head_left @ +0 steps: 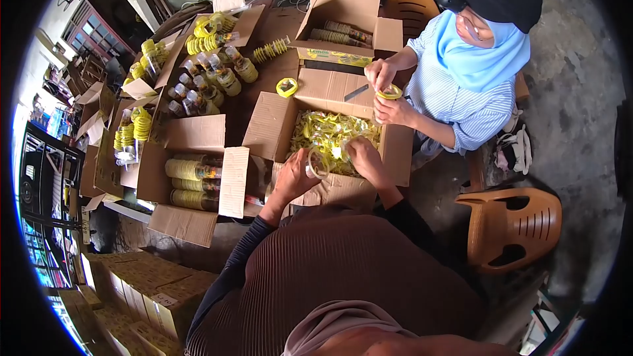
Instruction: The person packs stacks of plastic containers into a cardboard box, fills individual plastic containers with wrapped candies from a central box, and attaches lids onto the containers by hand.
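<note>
My left hand (297, 177) is closed round a clear round container (318, 163) with a pale rim, held over the near left edge of an open cardboard box (270, 125). Many small yellow-and-white packets (323, 133) fill that box. My right hand (366, 161) hangs over the packets at the box's near right side, its fingers bent together; what they hold, if anything, is too small to make out. A yellow ring-shaped lid (287, 87) lies by the box's far left corner.
Across the box a co-worker (461, 79) holds a yellow-rimmed container (389, 93). Left stand capped containers (227, 82) and a carton of stacked containers (191, 181). Another carton (339, 6) is at the back, an orange chair (514, 227) at right.
</note>
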Action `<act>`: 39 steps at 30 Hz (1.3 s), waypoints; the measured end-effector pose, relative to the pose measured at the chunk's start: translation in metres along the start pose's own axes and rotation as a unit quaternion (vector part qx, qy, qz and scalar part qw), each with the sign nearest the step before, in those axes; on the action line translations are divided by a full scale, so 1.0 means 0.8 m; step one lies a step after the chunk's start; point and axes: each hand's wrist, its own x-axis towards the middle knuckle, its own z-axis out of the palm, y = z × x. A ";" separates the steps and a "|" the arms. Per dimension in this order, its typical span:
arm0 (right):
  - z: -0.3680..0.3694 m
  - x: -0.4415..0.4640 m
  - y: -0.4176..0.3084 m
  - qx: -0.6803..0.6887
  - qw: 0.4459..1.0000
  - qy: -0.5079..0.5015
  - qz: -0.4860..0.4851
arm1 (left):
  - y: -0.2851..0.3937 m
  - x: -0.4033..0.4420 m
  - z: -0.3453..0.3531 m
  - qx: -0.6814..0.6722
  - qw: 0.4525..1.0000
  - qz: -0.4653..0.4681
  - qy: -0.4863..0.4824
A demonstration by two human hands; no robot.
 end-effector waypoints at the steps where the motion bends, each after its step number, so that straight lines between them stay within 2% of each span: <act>1: 0.001 0.002 -0.006 -0.006 1.000 -0.004 -0.014 | 0.004 0.003 0.000 0.002 1.000 -0.009 0.010; 3: -0.011 0.005 -0.034 0.012 0.999 0.022 -0.043 | 0.012 0.008 -0.003 0.004 1.000 -0.020 0.022; 4: -0.016 0.008 -0.048 0.030 0.996 0.050 -0.071 | 0.016 0.011 -0.007 -0.001 0.999 -0.046 -0.007; 6: -0.009 0.013 -0.054 0.066 0.993 0.030 -0.096 | 0.017 0.014 -0.010 -0.004 0.996 -0.077 -0.033; 8: -0.019 0.014 -0.079 0.074 0.990 -0.105 -0.061 | 0.020 0.014 -0.008 -0.005 0.996 -0.082 -0.046; 9: -0.021 0.013 -0.090 0.074 0.988 -0.100 -0.090 | 0.020 0.014 -0.004 -0.011 0.999 -0.050 -0.018; 10: -0.012 0.010 -0.085 0.076 0.987 -0.105 -0.093 | 0.020 0.013 -0.001 -0.010 0.998 -0.055 -0.015; 12: 0.007 0.009 -0.076 -0.073 0.982 -0.067 -0.161 | 0.024 0.014 0.001 -0.017 0.997 -0.056 -0.044; 14: 0.011 0.007 -0.075 -0.080 0.979 -0.089 -0.167 | 0.028 0.017 -0.002 -0.027 0.991 -0.096 -0.090; 16: 0.013 0.010 -0.072 -0.117 0.972 -0.130 -0.160 | 0.024 0.015 -0.005 -0.046 0.988 -0.101 -0.111; 17: 0.012 0.010 -0.071 -0.092 0.973 -0.135 -0.165 | 0.016 0.013 0.000 -0.064 0.988 -0.082 -0.113; 20: 0.009 0.008 -0.072 -0.109 0.964 -0.166 -0.179 | 0.013 0.012 -0.001 -0.080 0.972 -0.094 -0.200; 21: 0.010 0.009 -0.072 -0.107 0.961 -0.171 -0.187 | 0.012 0.010 0.006 -0.076 0.980 -0.072 -0.169; 25: 0.009 0.012 -0.073 -0.081 0.960 -0.197 -0.181 | 0.011 0.004 0.021 -0.088 0.979 -0.111 -0.145; 30: 0.004 0.013 -0.071 -0.055 0.964 -0.197 -0.168 | 0.020 0.009 0.015 -0.062 0.972 -0.159 -0.164; 32: 0.004 0.016 -0.070 -0.002 0.970 -0.215 -0.113 | 0.021 0.010 0.014 -0.060 0.968 -0.170 -0.176; 35: 0.010 0.014 -0.066 0.016 0.978 -0.195 -0.076 | 0.023 0.009 0.013 -0.057 0.985 -0.127 -0.102; 36: 0.012 0.015 -0.065 0.033 0.978 -0.200 -0.051 | 0.024 0.009 0.013 -0.059 0.985 -0.120 -0.110; 38: 0.028 0.010 -0.049 0.043 0.983 -0.172 -0.046 | 0.025 0.009 0.015 -0.032 0.988 -0.123 -0.082; 39: 0.035 0.009 -0.040 0.028 0.983 -0.131 -0.127 | 0.020 0.009 0.019 -0.023 0.990 -0.113 -0.077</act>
